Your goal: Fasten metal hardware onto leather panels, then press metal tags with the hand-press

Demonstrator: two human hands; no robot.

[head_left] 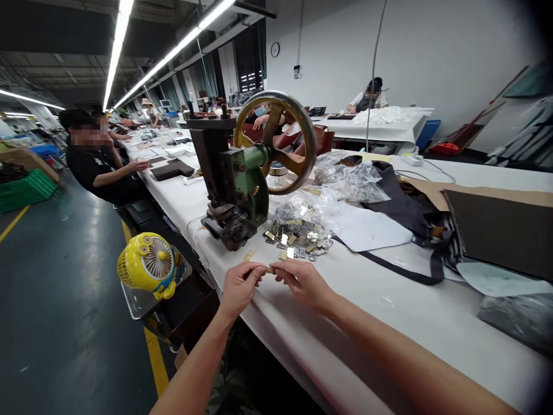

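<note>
Head view: the left hand (239,289) and right hand (301,282) pinch a small metal piece (269,270) between them.

head view looks forward, down at left hand (237,291), right hand (302,282).

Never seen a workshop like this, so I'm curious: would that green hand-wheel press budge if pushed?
Probably not much: the green press looks like solid cast metal, so likely very heavy. Its large metal wheel sits high, so a hard shove might rock it.
</note>
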